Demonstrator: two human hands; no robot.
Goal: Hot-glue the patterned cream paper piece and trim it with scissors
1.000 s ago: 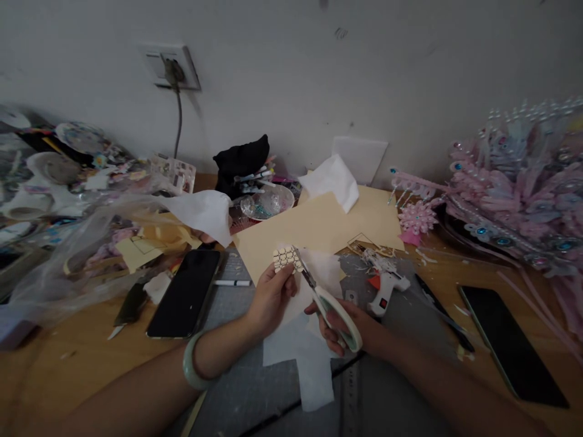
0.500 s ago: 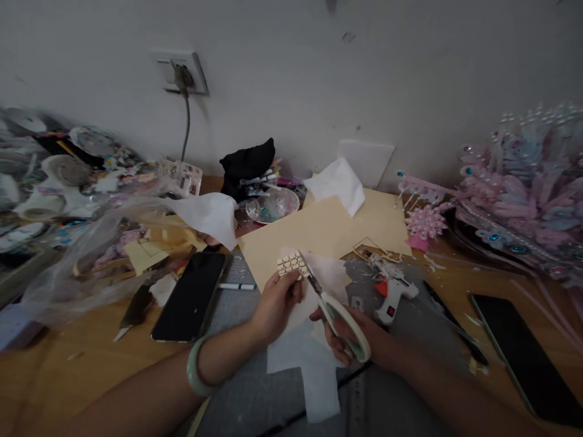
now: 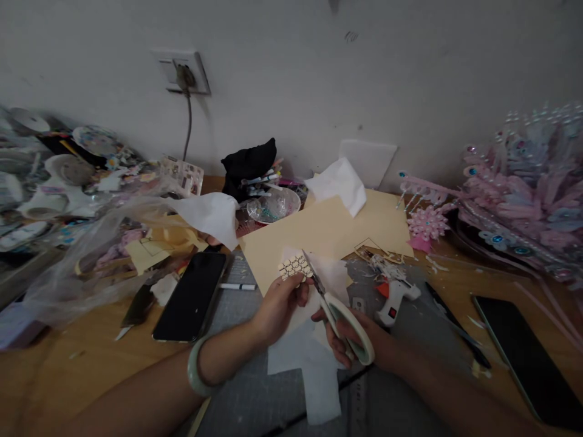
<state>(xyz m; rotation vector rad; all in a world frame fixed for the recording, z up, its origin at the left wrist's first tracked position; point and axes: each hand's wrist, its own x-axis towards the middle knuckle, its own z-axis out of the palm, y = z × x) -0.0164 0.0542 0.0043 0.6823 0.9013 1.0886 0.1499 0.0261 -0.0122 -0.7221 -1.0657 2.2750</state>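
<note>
Left hand (image 3: 277, 303) is pinching the patterned paper piece (image 3: 295, 267) above the tabletop (image 3: 91, 340). Right hand (image 3: 350, 331) is gripping the scissors (image 3: 339, 309), blades now meeting the piece's right edge, slightly deeper than before; trimming appears underway.

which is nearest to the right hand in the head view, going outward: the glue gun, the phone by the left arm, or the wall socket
From the right hand:
1. glue gun, just to its right on the mat.
2. phone, across on the left, past the left hand.
3. wall socket, up on the wall, far left.

Bare forearms (sleeveless); pale green bangle (image 3: 195, 368) on left wrist.
</note>
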